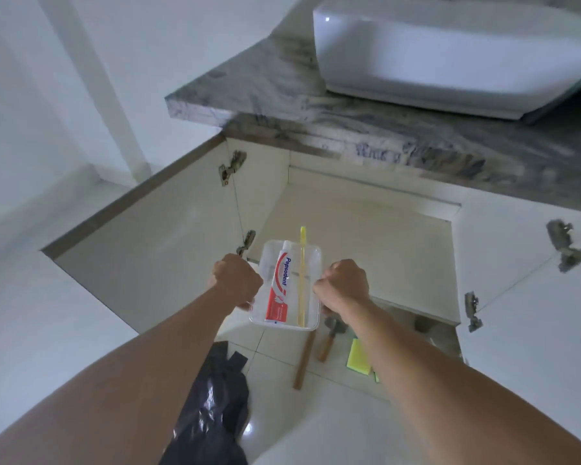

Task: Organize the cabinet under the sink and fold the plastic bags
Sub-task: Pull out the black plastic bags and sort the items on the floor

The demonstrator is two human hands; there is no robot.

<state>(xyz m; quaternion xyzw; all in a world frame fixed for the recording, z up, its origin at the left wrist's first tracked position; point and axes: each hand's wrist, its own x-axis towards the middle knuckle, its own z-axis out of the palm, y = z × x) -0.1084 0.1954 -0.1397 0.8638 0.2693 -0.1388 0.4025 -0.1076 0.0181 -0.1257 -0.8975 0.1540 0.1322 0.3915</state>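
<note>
Both hands, left (237,280) and right (344,283), have fingers curled round the clear rectangular plastic tray (307,325) holding a red-white toothpaste tube (280,290), kept level before the open white cabinet (349,229), probably so nothing slides out.

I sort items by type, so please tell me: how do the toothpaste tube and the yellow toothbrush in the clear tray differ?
The toothpaste tube is wide, flat, red and white with printed lettering; the yellow toothbrush is thin, plain and translucent. The toothbrush reaches past the clear tray rim; the tube fits inside. Both lie lengthwise, side by side.
</note>
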